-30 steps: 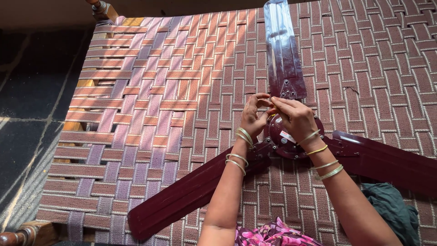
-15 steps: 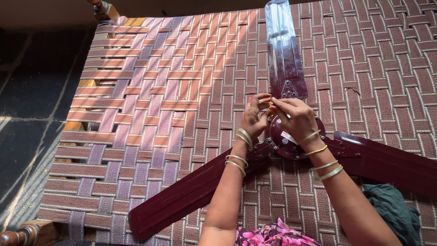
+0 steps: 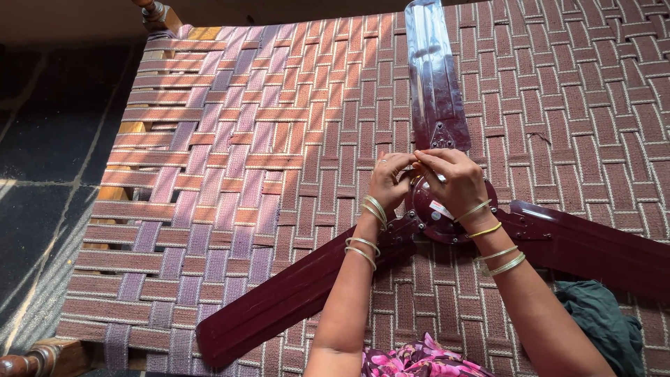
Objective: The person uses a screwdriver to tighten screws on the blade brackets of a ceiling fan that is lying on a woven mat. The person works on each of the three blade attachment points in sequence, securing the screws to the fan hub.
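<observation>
A maroon ceiling fan lies on a woven cot, its round motor hub (image 3: 438, 215) under my wrists. One blade (image 3: 293, 297) runs toward the lower left, another blade (image 3: 593, 248) to the right, and a third blade (image 3: 434, 77) points away, glinting in the sun. My left hand (image 3: 388, 183) and my right hand (image 3: 453, 180) meet fingertip to fingertip at the far edge of the hub, where the far blade's bracket (image 3: 441, 136) joins it. They pinch something small there; I cannot make out what. Both wrists wear metal bangles.
The cot's webbing (image 3: 244, 181) is woven of reddish and purple straps, with a wooden frame post (image 3: 157, 12) at the far left corner and another post (image 3: 31, 359) near left. Dark floor (image 3: 49, 139) lies left of the cot. A dark green cloth (image 3: 604, 321) sits at lower right.
Both hands stay at the hub's far edge; the fingers have shifted slightly, the right fingertips closing in over the left ones. The fan has not moved.
</observation>
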